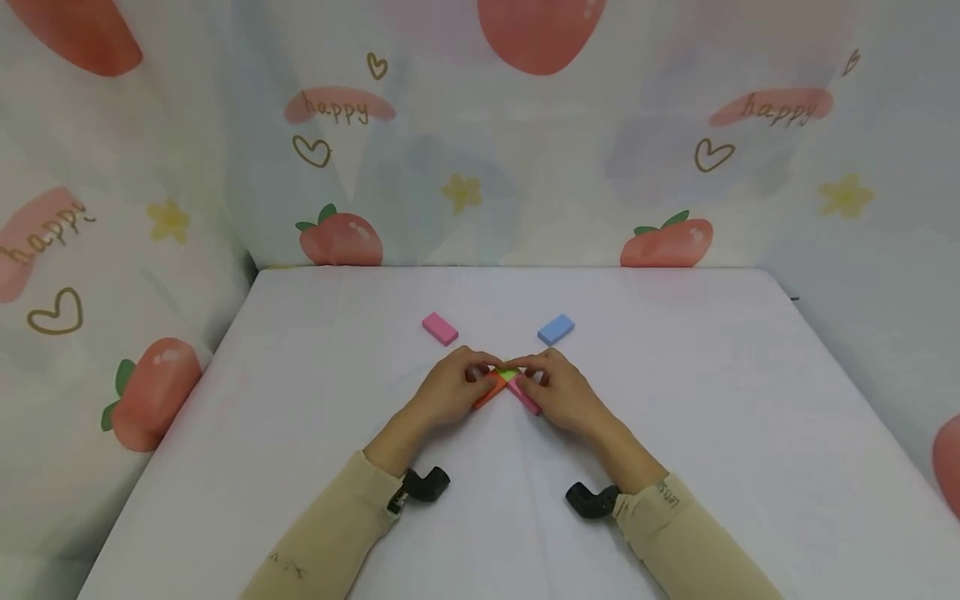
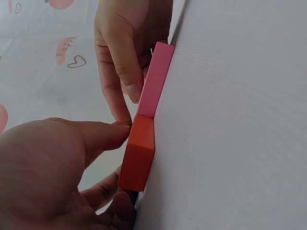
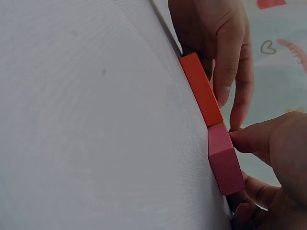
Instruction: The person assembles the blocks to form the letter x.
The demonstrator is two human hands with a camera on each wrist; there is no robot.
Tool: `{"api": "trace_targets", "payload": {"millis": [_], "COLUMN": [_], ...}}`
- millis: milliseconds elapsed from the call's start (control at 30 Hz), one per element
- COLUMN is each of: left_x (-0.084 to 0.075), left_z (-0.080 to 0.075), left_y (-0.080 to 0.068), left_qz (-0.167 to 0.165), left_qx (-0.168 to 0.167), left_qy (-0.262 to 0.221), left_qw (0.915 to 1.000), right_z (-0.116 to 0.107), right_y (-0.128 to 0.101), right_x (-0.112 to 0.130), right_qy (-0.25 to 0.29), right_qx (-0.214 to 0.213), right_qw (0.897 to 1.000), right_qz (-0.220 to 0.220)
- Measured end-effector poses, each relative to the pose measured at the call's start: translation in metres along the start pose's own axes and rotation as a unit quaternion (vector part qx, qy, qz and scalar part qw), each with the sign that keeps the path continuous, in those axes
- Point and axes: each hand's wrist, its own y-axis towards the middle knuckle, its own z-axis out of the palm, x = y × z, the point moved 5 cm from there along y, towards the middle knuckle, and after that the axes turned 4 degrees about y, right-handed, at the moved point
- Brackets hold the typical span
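From the head view: two small rectangular blocks at mid-table on the white table (image 1: 300, 433), between the two hands. Orange block (image 1: 489, 392) under the left hand (image 1: 450, 390), long axis running from near left up to far right; dark pink block (image 1: 525, 397) under the right hand (image 1: 558, 392), long axis running from near right up to far left. Far ends meeting in a point, so a V shape with its tip away from the person, and a small green piece (image 1: 509, 374) showing right at that tip, too hidden to tell more. Both hands curled down over the blocks, fingertips meeting over the tip. Farther back, lying flat and well apart from the hands, a pink block (image 1: 439, 328) to the left and a blue block (image 1: 556, 329) to the right. From the left wrist view: orange block (image 2: 137, 153) matte, sharp-edged, standing on a long narrow side, pinched between thumb and fingers of the left hand (image 2: 48, 177); dark pink block (image 2: 156, 80) touching it end to end at an angle, with fingers of the right hand (image 2: 127, 43) pressed on its side. From the right wrist view: same joint seen the other way, dark pink block (image 3: 224, 163) pinched by the right hand (image 3: 273, 167), orange block (image 3: 201, 96) beyond it with the left hand (image 3: 220, 43) gripping it from above.
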Motion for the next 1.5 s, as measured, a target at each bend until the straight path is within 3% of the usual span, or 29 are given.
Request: {"api": "trace_targets", "payload": {"millis": [467,1000,1500], "left_x": [-0.006,-0.003,-0.001], "left_z": [0.007,0.000,-0.002], "left_y": [0.005,0.001,0.001], "left_qz": [-0.008,-0.010,-0.008], "left_qx": [0.020,0.005,0.002], "left_qy": [0.014,0.019,0.008], "left_qw": [0.9997,0.9998,0.9999], "right_z": [-0.002,0.001,0.000], "right_y": [-0.004,0.001,0.003], "right_x": [-0.008,-0.002,0.001], "right_qy": [0.014,0.018,0.017], "right_qx": [0.001,0.006,0.015], "right_qw": [1.000,1.000,1.000], "right_qz": [0.009,-0.011,-0.002]}}
